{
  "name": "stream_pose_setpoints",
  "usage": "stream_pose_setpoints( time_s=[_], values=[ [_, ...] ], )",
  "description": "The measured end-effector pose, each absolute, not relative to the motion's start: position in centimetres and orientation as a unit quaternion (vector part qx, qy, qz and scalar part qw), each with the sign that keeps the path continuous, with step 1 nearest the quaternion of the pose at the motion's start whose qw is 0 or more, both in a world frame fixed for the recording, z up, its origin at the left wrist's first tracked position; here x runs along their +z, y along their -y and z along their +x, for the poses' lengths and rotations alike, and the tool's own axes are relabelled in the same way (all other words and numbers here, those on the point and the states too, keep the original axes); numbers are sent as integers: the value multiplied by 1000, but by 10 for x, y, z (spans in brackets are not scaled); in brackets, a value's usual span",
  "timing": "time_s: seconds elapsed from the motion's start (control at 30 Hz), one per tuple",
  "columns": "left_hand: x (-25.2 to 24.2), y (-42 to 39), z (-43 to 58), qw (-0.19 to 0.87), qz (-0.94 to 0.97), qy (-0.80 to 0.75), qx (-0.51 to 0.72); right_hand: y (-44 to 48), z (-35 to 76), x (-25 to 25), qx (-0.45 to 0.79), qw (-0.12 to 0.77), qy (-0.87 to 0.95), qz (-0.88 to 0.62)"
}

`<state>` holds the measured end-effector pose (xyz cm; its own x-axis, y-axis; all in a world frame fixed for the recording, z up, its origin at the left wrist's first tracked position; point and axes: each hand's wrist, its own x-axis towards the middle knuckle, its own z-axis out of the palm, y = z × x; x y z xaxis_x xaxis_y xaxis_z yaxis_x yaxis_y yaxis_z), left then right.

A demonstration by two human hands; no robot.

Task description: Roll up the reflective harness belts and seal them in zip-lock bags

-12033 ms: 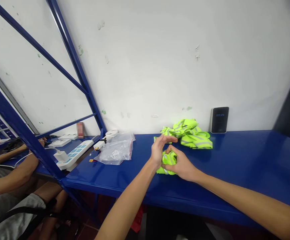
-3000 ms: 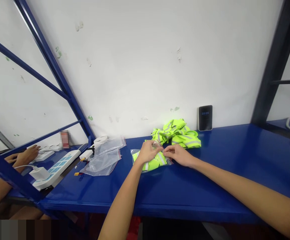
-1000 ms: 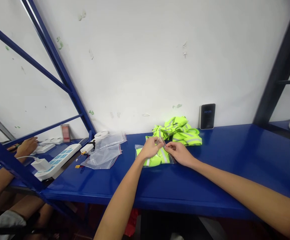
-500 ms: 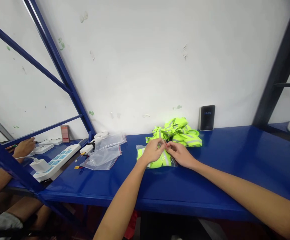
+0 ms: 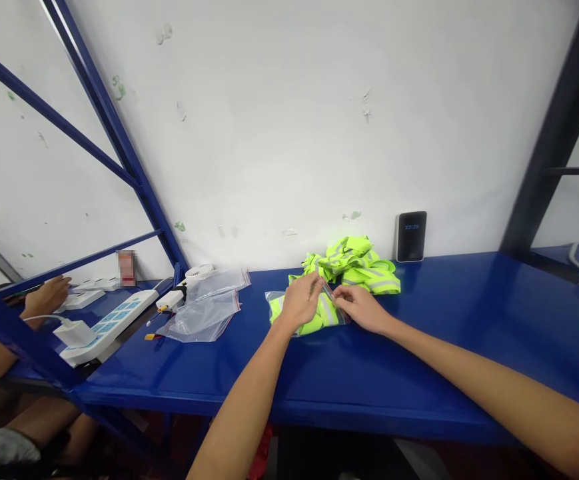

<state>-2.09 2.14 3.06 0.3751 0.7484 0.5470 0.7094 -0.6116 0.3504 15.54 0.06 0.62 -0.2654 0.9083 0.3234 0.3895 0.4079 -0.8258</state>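
A clear zip bag holding a folded neon-yellow vest lies on the blue shelf. My left hand rests on top of the bag, its fingers curled over the bag's upper edge. My right hand pinches the bag's red-striped mouth at the right end. Just behind the two hands sits a loose heap of neon-yellow vests with grey stripes.
Several empty clear zip bags lie to the left. A white power strip, a small white fan and cables sit further left. A black device leans on the wall. Another person's hand is at the far left.
Since 12 seconds ago the folded vest has gone into a clear bag. In the last second my left hand shifted over the bag while my right fingers kept pinching its mouth.
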Motion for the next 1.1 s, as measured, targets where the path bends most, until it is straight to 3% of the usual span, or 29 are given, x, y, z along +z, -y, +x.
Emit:
stream_pose_setpoints(
  time_s=[0.13, 0.4, 0.9, 1.1],
  values=[
    [31, -20, -21, -20, 816, -461, 349, -6, 160, 4, 361, 393, 728, -431],
    [32, -16, -18, -19, 806, -465, 367, -2, 154, 4, 233, 420, 763, -432],
    [49, -24, -30, 231, 814, -390, 363, 2, 151, 3, 144, 438, 790, -403],
    [50, -22, -30, 224, 807, -396, 377, 3, 150, 7, 138, 429, 800, -396]
  ],
)
